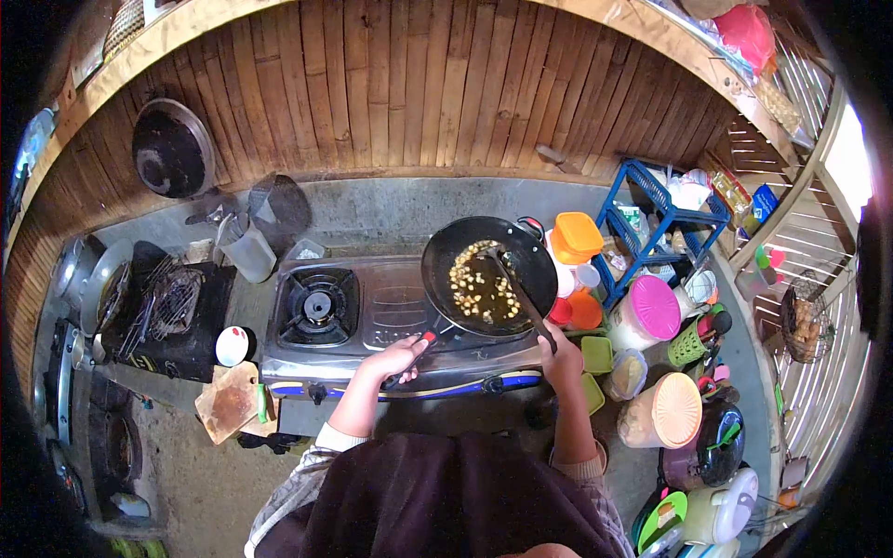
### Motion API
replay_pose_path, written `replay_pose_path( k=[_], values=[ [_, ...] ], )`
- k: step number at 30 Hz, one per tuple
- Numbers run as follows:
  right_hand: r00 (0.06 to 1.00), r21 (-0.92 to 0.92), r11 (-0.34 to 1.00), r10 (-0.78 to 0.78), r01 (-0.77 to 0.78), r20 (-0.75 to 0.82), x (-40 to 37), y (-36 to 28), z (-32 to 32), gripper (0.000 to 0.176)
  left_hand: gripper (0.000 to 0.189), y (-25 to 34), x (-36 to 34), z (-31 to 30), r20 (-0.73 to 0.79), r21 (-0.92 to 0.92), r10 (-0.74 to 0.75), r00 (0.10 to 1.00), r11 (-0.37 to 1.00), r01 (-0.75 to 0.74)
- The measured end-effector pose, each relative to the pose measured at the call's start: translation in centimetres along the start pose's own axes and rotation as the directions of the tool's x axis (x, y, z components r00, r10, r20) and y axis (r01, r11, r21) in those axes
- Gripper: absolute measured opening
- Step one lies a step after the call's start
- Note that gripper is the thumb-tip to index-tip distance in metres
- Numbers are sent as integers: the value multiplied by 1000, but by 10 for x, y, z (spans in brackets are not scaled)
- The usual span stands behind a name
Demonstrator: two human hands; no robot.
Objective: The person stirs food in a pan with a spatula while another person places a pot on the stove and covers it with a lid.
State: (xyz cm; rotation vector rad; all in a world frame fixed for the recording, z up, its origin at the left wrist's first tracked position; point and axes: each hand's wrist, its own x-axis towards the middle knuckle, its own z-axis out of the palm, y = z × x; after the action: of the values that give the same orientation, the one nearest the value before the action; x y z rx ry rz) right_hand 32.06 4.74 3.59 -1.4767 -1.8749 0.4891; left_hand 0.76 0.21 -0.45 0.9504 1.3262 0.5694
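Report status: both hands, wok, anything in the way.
Left hand gripping wok handle. Right hand on spatula, its blade in the wok. Wok on right burner, pale pieces in oil. Orange container close by the wok's right rim.

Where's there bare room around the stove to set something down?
The left burner carries nothing, and flat steel lies bare between it and the wok, just beyond the left hand. On the concrete, a narrow gap lies between stove and sooty grill, from jug down to chopping board. The right side, packed with tubs, looks too crowded for a hand.
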Motion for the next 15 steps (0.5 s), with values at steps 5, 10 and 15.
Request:
replay_pose_path(
  k=[5,10,15],
  values=[
    [998,17,999,-43,44,-34,-2,19,1,35,32,0,-1,0,2,1,10,1000,1000,-10],
    [995,5,997,77,-77,71,-14,21,-29,33,31,2,-1,-1,28,-9,2,1000,1000,-2],
    [998,19,999,47,-48,36,-36,1,-71,33,32,2,-1,1,4,-19,-2,1000,1000,2]
  ],
)
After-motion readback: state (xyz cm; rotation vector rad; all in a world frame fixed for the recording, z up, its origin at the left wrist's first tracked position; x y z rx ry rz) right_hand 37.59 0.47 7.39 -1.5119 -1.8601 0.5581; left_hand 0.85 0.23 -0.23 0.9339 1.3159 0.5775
